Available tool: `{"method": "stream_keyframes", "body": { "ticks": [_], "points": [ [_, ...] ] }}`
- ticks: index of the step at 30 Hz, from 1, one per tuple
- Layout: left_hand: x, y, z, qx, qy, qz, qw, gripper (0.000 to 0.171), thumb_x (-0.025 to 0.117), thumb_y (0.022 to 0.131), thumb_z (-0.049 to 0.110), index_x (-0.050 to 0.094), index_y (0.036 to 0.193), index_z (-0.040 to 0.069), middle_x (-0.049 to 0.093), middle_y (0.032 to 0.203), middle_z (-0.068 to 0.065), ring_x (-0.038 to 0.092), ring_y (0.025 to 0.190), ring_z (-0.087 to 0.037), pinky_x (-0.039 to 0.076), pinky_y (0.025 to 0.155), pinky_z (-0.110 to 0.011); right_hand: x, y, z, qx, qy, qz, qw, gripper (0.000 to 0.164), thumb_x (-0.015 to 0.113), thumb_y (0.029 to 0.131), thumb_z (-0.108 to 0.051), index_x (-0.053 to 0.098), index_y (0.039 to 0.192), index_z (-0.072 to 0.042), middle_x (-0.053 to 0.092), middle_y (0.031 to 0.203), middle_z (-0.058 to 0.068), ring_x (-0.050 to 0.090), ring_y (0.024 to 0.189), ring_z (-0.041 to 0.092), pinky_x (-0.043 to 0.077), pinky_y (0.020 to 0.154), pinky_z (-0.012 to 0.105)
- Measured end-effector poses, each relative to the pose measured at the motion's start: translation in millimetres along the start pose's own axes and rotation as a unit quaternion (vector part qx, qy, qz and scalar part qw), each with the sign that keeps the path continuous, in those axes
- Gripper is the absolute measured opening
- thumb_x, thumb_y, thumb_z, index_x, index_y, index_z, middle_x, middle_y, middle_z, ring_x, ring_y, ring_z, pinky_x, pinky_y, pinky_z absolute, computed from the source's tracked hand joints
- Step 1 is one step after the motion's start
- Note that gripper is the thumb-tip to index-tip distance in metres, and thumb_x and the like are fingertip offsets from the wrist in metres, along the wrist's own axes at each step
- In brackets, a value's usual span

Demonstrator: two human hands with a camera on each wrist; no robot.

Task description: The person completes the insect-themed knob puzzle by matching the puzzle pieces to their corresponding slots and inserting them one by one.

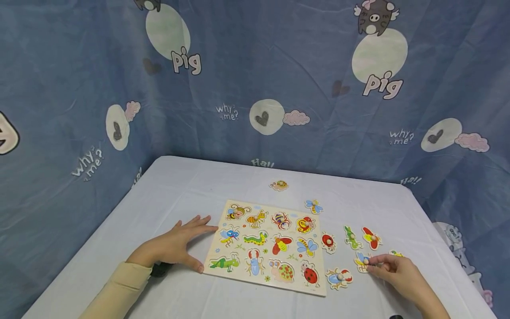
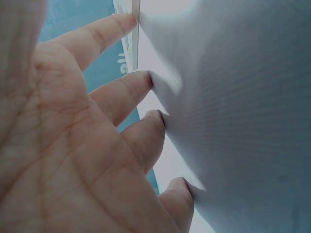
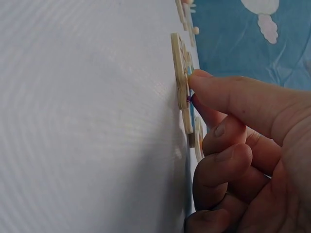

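A wooden insect puzzle board [image 1: 239, 275] lies flat on the table. My left hand [image 1: 173, 243] is at its left edge, fingers spread, thumb at the near left corner and index fingertip by the left side. In the left wrist view, the other fingertips [image 2: 155, 116] rest on the white cloth. To the right of the board, my right hand [image 1: 402, 274] pinches a blue-and-yellow mosquito puzzle piece [image 1: 361, 266] between thumb and index finger. In the right wrist view, that piece [image 3: 180, 73] appears edge-on, its other fingers curled below.
Loose pieces lie around the board: a stag beetle [image 1: 339, 278], ladybug [image 1: 328, 243], grasshopper [image 1: 352, 238], red moth [image 1: 372, 239], dragonfly [image 1: 314, 206] and snail [image 1: 279, 185]. A green-yellow piece [image 1: 396, 253] is partly hidden behind the right hand. Blue patterned curtain [image 1: 223, 146] encloses the table.
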State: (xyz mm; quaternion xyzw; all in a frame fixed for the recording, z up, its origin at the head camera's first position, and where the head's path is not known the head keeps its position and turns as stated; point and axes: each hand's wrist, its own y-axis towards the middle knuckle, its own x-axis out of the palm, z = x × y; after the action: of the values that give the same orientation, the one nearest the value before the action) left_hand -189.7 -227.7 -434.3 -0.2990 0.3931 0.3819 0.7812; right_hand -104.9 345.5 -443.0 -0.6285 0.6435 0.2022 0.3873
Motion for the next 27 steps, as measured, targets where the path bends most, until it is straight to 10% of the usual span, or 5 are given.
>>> {"method": "stream_keyframes", "body": {
  "ticks": [27],
  "points": [
    [0.5,0.4,-0.6,0.0,0.002,0.0,1.0,0.107,0.088,0.057,0.064,0.045,0.151,0.033,0.023,0.168,-0.008,0.01,0.156,-0.04,0.003,0.115,-0.077,7.3,3.5,-0.5,-0.026,-0.011,0.019,0.999,0.035,0.076,0.089,-0.034,0.073,0.114,-0.009,0.053,0.068,-0.001,0.044,0.06,0.008,0.036,0.052,0.023]
  ]
}}
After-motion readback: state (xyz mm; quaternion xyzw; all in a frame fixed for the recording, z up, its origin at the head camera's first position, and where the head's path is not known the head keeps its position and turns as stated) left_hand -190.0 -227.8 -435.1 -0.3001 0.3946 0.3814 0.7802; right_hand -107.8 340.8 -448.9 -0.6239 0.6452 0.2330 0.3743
